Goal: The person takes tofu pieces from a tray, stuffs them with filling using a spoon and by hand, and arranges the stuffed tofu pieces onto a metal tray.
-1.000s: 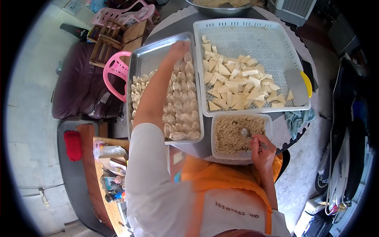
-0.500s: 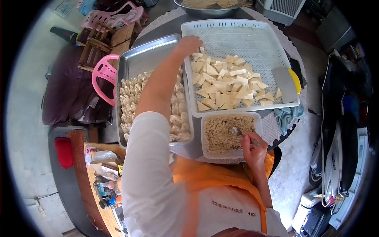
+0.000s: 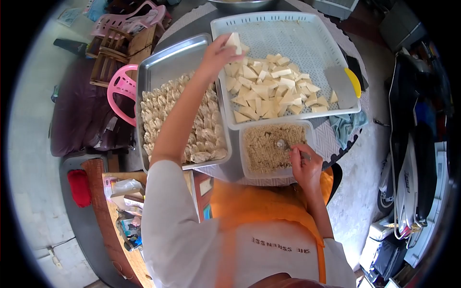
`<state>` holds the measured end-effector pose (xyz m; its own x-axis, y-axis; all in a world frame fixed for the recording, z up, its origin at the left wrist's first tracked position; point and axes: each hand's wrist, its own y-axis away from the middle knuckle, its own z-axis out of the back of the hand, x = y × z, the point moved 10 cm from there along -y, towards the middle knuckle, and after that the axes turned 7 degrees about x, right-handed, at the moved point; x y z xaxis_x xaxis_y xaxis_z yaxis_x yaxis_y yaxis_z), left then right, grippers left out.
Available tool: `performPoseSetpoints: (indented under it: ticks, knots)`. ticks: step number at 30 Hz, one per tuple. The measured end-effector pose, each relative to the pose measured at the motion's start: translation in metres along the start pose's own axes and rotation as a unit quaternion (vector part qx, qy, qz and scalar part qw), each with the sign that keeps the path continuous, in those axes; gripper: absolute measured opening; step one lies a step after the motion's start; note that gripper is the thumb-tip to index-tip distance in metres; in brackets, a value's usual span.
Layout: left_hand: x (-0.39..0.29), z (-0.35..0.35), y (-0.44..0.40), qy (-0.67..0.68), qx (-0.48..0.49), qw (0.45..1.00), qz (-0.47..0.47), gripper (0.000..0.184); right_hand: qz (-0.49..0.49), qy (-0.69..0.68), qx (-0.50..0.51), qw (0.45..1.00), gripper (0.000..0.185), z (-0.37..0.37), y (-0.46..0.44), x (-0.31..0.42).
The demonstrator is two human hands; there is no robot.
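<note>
My left hand is closed on a pale tofu wedge, raised over the left edge of the white perforated tray. Beneath and beside it, a heap of similar cut wedges fills the tray's near left part. My right hand grips a metal spoon, whose bowl rests in crumbly light-brown filling inside a clear plastic tub. Under my left forearm lies a metal tray with rows of filled pieces; the forearm hides some of them.
A scraper with a yellow handle lies on the white tray's right side. Beside that tray are a blue-green cloth and a dark flat object. A metal bowl stands at the far edge. A pink chair is at left.
My left hand has come back from the tray's far left edge, lifting a tofu wedge into view. My right hand stays on the spoon in the filling. The whole view has shifted slightly.
</note>
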<state>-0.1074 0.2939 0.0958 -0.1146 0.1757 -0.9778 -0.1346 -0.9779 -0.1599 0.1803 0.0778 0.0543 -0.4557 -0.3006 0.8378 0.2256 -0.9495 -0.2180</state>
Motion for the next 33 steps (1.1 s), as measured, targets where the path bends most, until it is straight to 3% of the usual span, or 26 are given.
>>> performPoseSetpoints:
  ticks: [1, 2, 9, 13, 17, 24, 29, 33]
  knots:
    - [-0.006, -0.018, 0.028, 0.157, 0.005, 0.987, 0.028, 0.032, -0.001, 0.002, 0.0, 1.0, 0.012, 0.0, 0.0, 0.0]
    - [-0.009, -0.033, 0.054, 0.177, 0.014, 0.983, 0.051, 0.032, -0.003, -0.018, -0.033, 0.999, 0.006, 0.002, 0.001, -0.004]
    - [0.007, -0.123, 0.178, 0.269, 0.061, 0.947, 0.167, 0.036, -0.003, -0.137, -0.111, 0.984, 0.01, 0.025, 0.004, 0.014]
    - [0.012, -0.155, 0.202, 0.328, 0.063, 0.924, 0.183, 0.037, 0.103, -0.046, -0.088, 0.99, 0.012, 0.035, 0.003, 0.069]
    - [0.028, -0.161, 0.202, 0.284, 0.069, 0.944, 0.156, 0.037, 0.171, 0.022, -0.03, 0.985, 0.013, 0.021, 0.006, 0.091]
    - [0.03, -0.157, 0.196, 0.158, 0.075, 0.97, 0.166, 0.038, 0.17, 0.055, 0.017, 0.984, 0.019, 0.001, 0.012, 0.084]
    - [0.031, -0.164, 0.197, 0.171, 0.106, 0.969, 0.141, 0.036, 0.179, 0.079, 0.01, 0.981, 0.024, -0.008, 0.014, 0.079]
    - [0.027, -0.169, 0.198, 0.18, 0.127, 0.967, 0.131, 0.034, 0.234, 0.09, 0.011, 0.968, 0.015, -0.02, 0.009, 0.087]
